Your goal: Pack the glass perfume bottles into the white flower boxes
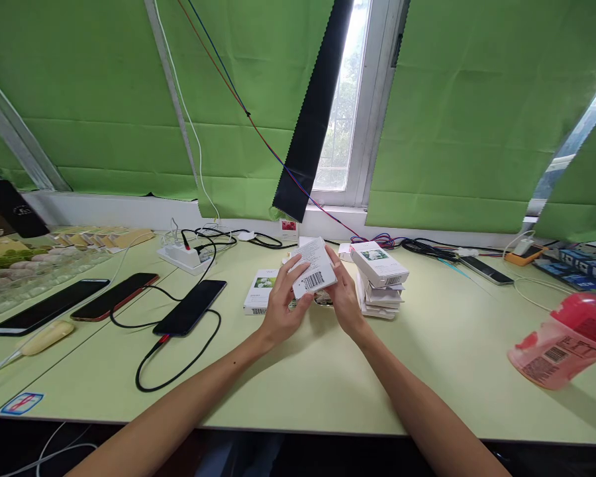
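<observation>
At the left edge of the counter (427, 371) lie 3 dark phones (49, 306) side by side, the one nearest the middle (191, 307) plugged into a black cable (179, 371) that loops toward the front edge. Behind them, near the back edge, sits a white power strip (181, 255). Near the middle of the counter a flat white box (259, 290) with a flower print lies just left of the hands. The left hand (281, 308) and the right hand (345, 298) hold a small white box (314, 268) between them, lifted above the counter and tilted, its barcode face toward the camera; the fingers of both hands are closed on its sides. Just right of the right hand stands a stack of similar white boxes (380, 281). Toward the right edge a pink plastic bottle (563, 348) lies on its side.
</observation>
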`<state>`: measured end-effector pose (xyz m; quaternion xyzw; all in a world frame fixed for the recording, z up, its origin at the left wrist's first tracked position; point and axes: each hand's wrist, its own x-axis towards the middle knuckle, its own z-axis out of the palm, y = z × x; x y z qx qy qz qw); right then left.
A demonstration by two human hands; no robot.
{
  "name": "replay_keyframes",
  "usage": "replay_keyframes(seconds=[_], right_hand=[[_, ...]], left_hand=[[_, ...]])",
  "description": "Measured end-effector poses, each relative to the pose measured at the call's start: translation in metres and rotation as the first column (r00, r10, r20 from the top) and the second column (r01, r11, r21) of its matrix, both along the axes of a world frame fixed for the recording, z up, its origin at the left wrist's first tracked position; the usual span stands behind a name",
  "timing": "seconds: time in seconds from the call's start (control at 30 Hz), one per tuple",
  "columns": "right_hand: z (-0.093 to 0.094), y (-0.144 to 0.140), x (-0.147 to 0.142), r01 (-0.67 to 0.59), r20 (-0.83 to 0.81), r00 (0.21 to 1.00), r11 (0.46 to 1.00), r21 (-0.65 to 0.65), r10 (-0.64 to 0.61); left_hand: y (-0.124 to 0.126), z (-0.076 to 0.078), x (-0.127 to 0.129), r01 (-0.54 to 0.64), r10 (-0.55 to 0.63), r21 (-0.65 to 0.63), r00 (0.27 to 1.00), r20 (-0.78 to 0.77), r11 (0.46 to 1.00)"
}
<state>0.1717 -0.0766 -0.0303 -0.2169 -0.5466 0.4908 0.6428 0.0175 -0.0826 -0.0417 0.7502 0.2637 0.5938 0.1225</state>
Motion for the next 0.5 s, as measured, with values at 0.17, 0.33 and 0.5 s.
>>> replay_keyframes(seconds=[0.17,0.33,0.5], right_hand=[[0.0,0.0,-0.001,-0.001,-0.008,1.0,1.0,-0.031,0.001],[0.001,-0.001,-0.001,-0.007,0.004,1.0,0.999,-0.039,0.007],[0.0,-0.001,-0.001,-0.012,0.027,1.0,0.999,-0.037,0.013]], left_hand=[[0.005,-0.006,-0.001,0.057,-0.053,-0.105,0.998,0.034,0.993],[0.01,-0.01,-0.002,0.076,-0.069,-0.111,0.995,0.067,0.991],[0.011,-0.01,-0.002,0.074,-0.061,-0.135,0.993,0.098,0.988]])
